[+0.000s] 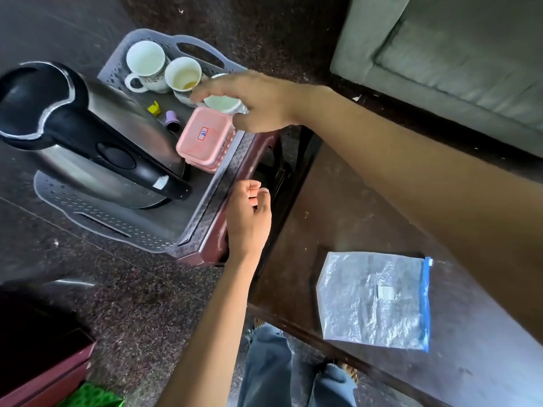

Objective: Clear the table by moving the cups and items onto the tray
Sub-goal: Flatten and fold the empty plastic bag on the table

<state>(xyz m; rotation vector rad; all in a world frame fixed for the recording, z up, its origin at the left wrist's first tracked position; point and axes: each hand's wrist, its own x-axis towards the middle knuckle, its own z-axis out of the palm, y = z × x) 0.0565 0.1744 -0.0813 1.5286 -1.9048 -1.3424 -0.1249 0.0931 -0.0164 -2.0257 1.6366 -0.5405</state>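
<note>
A grey perforated tray (117,224) rests on a maroon stool. On it stand a steel kettle with a black handle (88,136), two white cups (145,64) (183,76), a pink lidded box (204,136), a small yellow piece (154,108) and a purple piece (172,120). My right hand (255,101) reaches over the tray's far right corner, its fingers around a third white cup (220,102) just above or on the tray. My left hand (249,218) hovers beside the tray's right edge, fingers curled, holding nothing. A clear zip bag with a blue seal (373,301) lies on the dark wooden table (338,207).
A grey sofa (455,48) stands behind the table. The maroon stool (205,254) under the tray sits against the table's left end. My jeans-clad legs (270,371) are below the table's near edge. A dark maroon object (35,362) and green item (91,396) sit bottom left.
</note>
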